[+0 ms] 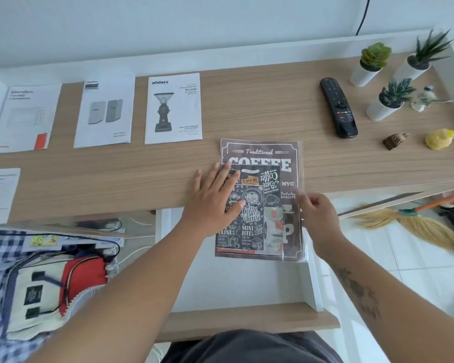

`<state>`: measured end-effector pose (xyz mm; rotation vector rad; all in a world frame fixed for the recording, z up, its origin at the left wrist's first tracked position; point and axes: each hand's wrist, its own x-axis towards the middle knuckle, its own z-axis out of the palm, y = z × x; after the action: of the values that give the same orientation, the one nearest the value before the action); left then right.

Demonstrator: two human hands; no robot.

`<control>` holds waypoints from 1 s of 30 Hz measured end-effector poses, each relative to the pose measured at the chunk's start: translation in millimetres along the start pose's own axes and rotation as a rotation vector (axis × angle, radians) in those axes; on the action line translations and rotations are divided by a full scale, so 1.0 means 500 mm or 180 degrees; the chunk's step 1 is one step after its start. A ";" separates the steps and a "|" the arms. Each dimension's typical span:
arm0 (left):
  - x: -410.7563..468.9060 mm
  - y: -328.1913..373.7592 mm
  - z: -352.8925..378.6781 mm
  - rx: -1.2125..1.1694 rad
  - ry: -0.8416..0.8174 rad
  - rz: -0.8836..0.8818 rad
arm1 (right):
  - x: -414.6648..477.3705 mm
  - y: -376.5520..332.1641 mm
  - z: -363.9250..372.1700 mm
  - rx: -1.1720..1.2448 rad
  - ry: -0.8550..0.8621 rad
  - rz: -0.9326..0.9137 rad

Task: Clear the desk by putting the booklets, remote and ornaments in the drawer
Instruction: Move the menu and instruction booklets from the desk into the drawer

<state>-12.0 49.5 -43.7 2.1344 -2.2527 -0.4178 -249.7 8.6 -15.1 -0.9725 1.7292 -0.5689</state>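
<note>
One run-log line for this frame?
left hand: flat on coffee leaflets | right hand: pinches their edge | leaflets: overhang desk above open drawer | remote: on desk

Bright, even daylight fills the scene, soft and with no clear source. The wall (220, 27) beyond the left hand (212, 203) is washed nearly white. Shadows are faint and soft-edged, only pale ones beside the plants (372, 61) far to the right of the right hand (316, 218). The clear sleeve (300, 163) at the right hand shows dull glare along its edge, and the remote (338, 108) beyond it carries a slight sheen. The floor (417, 258) right of the right hand is very bright. The booklet (24, 116) far left of the left hand looks bleached, its print hard to read. Wide-angle distortion bows the surface (247, 106) edge and tilts the plants outward. Detail is slightly soft throughout.
</note>
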 end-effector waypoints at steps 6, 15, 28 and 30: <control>-0.062 0.011 -0.001 -0.0818 0.0731 -0.0442 | 0.004 0.017 0.012 0.0390 -0.0316 0.0371; -0.101 0.020 -0.007 -0.3968 0.1034 -0.2864 | -0.019 -0.009 0.011 0.0889 -0.0656 0.0529; -0.174 -0.042 0.008 -0.4441 -0.0260 -0.2650 | -0.068 0.010 0.031 -0.0044 -0.1225 0.0412; -0.202 -0.046 0.022 -0.4411 -0.0395 -0.2681 | -0.076 0.030 0.038 -0.0223 -0.1300 0.0437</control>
<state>15.8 149.9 -41.2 1.9003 -0.4059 -1.5044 -231.7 50.0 -12.3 -0.9355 1.4408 -0.2025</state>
